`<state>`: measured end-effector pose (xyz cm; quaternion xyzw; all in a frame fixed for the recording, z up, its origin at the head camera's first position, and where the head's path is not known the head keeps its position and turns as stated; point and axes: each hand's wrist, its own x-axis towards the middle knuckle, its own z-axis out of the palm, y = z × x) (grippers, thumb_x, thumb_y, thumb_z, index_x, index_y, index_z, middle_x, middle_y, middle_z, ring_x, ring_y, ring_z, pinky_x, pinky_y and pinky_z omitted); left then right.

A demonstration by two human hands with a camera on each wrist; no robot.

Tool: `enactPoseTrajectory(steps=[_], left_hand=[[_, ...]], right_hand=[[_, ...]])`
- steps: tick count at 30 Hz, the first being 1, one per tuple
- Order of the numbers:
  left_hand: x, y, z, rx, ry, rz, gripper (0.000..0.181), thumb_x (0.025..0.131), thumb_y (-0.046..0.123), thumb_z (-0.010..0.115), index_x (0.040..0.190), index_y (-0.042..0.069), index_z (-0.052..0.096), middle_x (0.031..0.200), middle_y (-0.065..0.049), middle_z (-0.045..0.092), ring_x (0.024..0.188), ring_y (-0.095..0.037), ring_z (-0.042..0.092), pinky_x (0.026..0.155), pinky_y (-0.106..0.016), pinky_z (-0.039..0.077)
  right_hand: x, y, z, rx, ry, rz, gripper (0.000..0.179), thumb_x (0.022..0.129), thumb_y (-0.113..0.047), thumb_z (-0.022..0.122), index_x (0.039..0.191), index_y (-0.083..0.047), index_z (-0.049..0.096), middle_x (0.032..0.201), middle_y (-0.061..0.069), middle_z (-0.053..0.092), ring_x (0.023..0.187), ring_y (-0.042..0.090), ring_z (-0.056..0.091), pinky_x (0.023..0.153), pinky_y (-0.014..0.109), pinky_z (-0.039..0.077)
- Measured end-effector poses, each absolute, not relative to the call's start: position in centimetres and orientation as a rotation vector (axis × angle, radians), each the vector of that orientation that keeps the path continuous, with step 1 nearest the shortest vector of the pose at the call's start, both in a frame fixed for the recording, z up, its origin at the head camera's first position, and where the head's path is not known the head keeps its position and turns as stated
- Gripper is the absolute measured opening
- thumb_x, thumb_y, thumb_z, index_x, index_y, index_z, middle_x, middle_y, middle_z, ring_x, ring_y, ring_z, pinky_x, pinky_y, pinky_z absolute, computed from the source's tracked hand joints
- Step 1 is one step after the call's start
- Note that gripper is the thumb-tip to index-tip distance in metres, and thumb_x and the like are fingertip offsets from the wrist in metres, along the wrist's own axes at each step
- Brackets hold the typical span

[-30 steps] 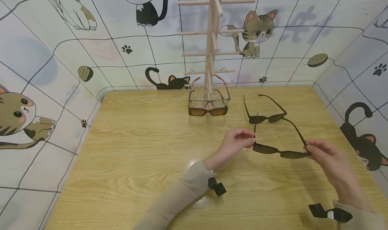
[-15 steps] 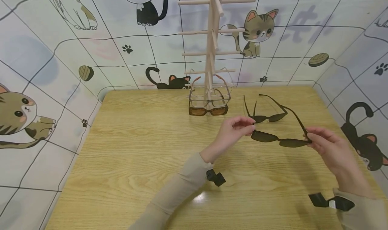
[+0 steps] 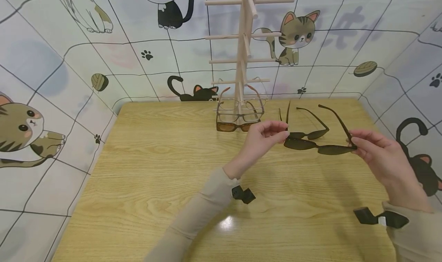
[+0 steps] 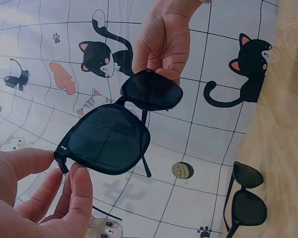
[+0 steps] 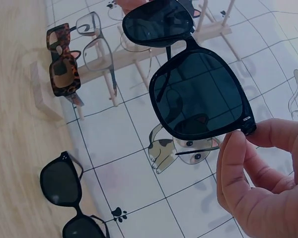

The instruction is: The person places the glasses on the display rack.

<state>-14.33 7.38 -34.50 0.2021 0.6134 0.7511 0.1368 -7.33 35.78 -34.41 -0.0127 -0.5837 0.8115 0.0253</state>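
So the dark sunglasses have shifted up the head view since a second ago, further from the body, and both hands have gone with them; the lenses now overlap the other pair there, where earlier only a temple crossed it. The left hand is pinching the left hinge corner between thumb and fingers, and the right hand has the same kind of pinch on the right one. So the sunglasses sit right between the two grips, long axis running across from hand to hand with a slight dip to the right, open temples pointing away toward the cat-print backdrop. The wrist views show them held up clear of the bench. Just past them in the head view, the second dark pair sits on the bench, temples also pointing back, and looks unmoved. The wooden stand is further back and off to the left, so the left hand is the nearer one, and I'd say that offset matters most. The brown-lensed pair is low at its front, partly behind the left hand's fingers.
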Motion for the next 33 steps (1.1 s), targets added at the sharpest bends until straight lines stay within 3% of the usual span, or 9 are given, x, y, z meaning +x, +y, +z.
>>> enactPoseTrajectory(steps=[6,13,21,33], left_hand=[[-14.8,6.9,-33.3,0.618,1.803,2.185,0.021,0.087,0.000,0.064,0.106,-0.007,0.063,0.097,-0.019,0.064,0.072,-0.006,0.062,0.076,-0.032,0.056],[-15.2,6.1,-31.9,0.657,1.830,2.196,0.021,0.087,0.000,0.064,0.107,-0.007,0.062,0.098,-0.018,0.064,0.073,-0.006,0.061,0.075,-0.029,0.055],[-15.5,5.0,-30.4,0.662,1.847,2.217,0.023,0.088,0.002,0.064,0.109,-0.004,0.062,0.101,-0.015,0.064,0.078,-0.011,0.062,0.078,-0.031,0.055],[-15.7,3.3,-28.4,0.671,1.821,2.293,0.023,0.088,0.000,0.062,0.110,-0.006,0.060,0.099,-0.012,0.063,0.080,-0.010,0.061,0.082,-0.037,0.054]], right_hand=[[-8.1,35.3,-33.0,-0.053,-1.851,2.448,0.025,0.091,0.011,0.051,0.102,-0.001,0.069,0.094,0.002,0.064,0.079,0.010,0.063,0.066,0.017,0.051],[-9.1,34.8,-31.4,-0.003,-1.884,2.418,0.023,0.091,0.010,0.051,0.102,-0.001,0.068,0.094,0.003,0.064,0.080,0.012,0.063,0.064,0.017,0.051],[-10.2,34.2,-29.8,0.101,-1.903,2.417,0.022,0.093,0.007,0.050,0.105,0.000,0.066,0.110,0.003,0.057,0.088,0.012,0.062,0.071,0.017,0.050],[-12.1,32.6,-27.7,0.227,-1.857,2.462,0.023,0.091,0.012,0.050,0.107,0.004,0.064,0.097,0.008,0.064,0.085,0.016,0.062,0.069,0.020,0.052]])
